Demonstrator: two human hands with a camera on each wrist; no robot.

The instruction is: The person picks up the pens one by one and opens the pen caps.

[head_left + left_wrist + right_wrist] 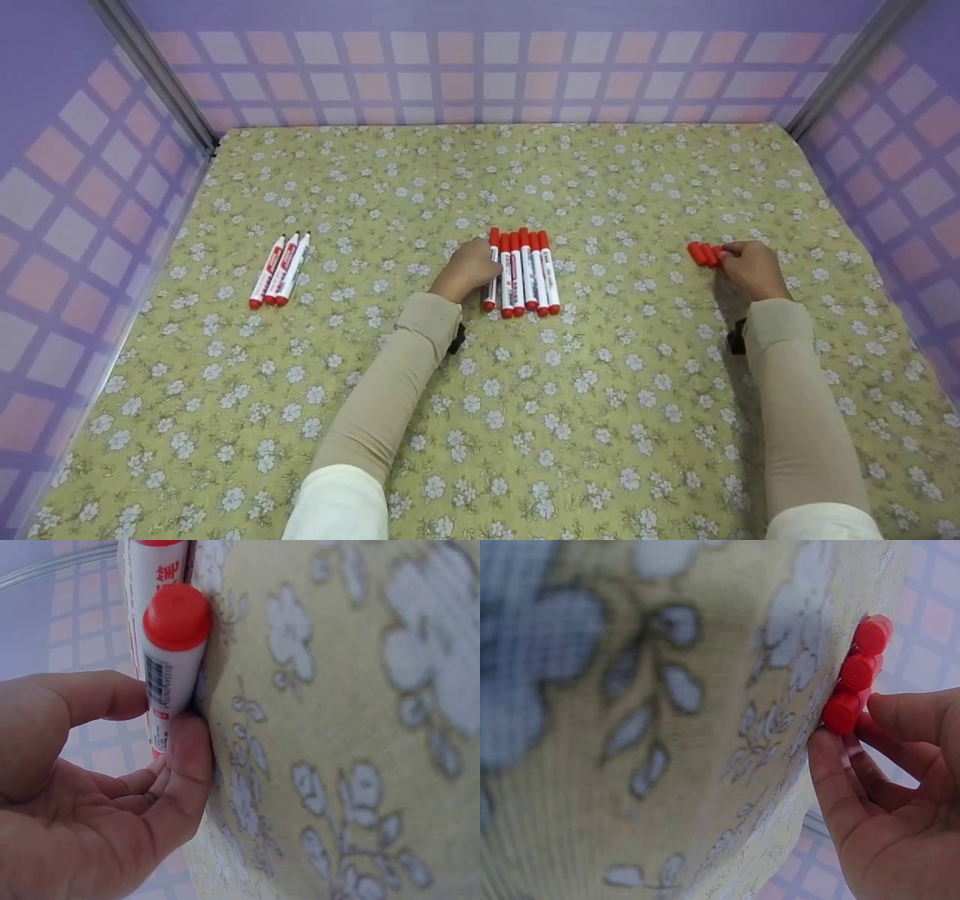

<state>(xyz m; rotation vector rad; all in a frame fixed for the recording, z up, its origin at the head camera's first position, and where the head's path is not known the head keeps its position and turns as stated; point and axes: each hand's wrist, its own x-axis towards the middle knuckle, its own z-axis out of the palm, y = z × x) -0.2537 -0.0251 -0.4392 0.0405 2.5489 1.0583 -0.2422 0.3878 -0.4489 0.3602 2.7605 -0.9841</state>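
Markers [528, 268] crowd the left grip [471, 264] — uncapped pens [282, 268] lie farther left.

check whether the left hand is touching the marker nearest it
Touching: the left wrist view shows the left hand pinching the marker between thumb and fingers.

Capped markers [529, 274] are white with red at both ends; uncapped markers [282, 271] are white and red with dark tips [297, 234]; loose caps [707, 254] are solid red. Pale flowers [491, 387] dot the yellow-green cloth [585, 450], pink and white squares [502, 47] the purple walls [480, 15].
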